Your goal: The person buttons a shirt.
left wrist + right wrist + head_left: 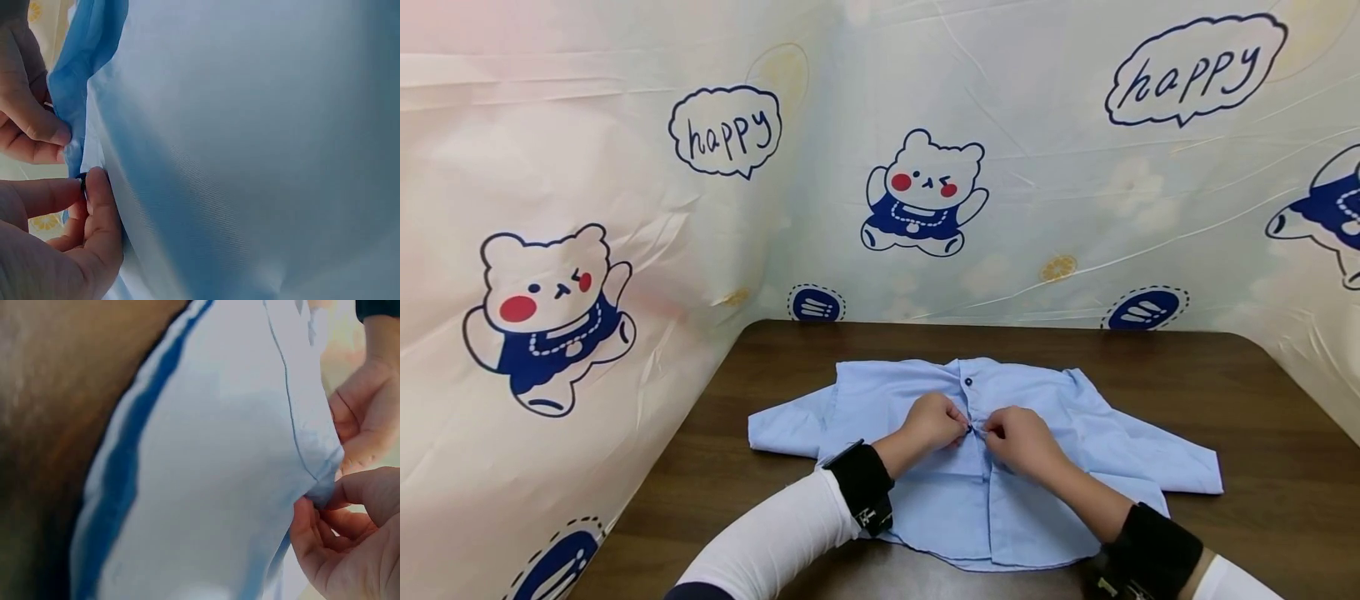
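Observation:
A light blue button-up shirt (917,508) lies spread on the table, its sleeves out to both sides. At the front placket my left hand (934,422) pinches a small dark button (82,180) between thumb and forefinger. Close beside it, my right hand (1021,435) pinches the edge of the other front panel, and the fabric (324,484) bunches between its thumb and fingers. Another dark button (968,382) shows near the collar. Whether the pinched button is partly through a buttonhole I cannot tell.
A dark brown wooden table (700,500) carries the shirt. Behind and to the left hangs a pale curtain (1037,108) printed with bears and "happy" bubbles. Black straps (859,487) circle both wrists.

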Motion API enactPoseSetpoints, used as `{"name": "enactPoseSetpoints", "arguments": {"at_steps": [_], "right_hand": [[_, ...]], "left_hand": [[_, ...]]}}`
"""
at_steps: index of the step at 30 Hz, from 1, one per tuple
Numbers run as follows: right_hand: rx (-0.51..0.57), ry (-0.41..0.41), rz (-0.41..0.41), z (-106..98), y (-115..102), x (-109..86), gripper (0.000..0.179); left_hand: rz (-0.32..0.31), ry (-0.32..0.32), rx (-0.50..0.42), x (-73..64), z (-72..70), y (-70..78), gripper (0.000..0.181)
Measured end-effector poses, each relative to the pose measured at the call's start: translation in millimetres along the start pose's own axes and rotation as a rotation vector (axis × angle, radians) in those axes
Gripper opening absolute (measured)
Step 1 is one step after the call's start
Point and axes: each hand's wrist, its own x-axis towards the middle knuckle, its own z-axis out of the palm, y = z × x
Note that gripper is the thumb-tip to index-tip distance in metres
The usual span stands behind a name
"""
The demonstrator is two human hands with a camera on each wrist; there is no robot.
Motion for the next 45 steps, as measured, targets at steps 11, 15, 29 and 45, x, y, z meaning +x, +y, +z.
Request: {"name": "enactPoseSetpoints", "arguments": {"at_steps": [11, 15, 29, 45], "right_hand": [[0.344, -0.001, 0.073, -8, -1, -3.6, 0.013], [0.365, 0.003, 0.087, -7, -3, -2.0, 0.014], [0.386, 0.024, 0.088, -6, -5, -1.1, 0.017], [0.526, -0.013, 0.124, 1, -2, -0.4, 0.009]], "left_hand": [[-0.085, 0.0, -0.259, -12.4, -1.5, -2.4, 0.01], [-0.116, 0.021, -0.352, -13.8, 0.6, -1.1, 0.008], [-0.134, 0.034, -0.404, -17.3, 1.2, 2.8, 0.007], [-0.106, 0.039, -0.534, -17.5, 4.6, -1.3, 0.005]]}}
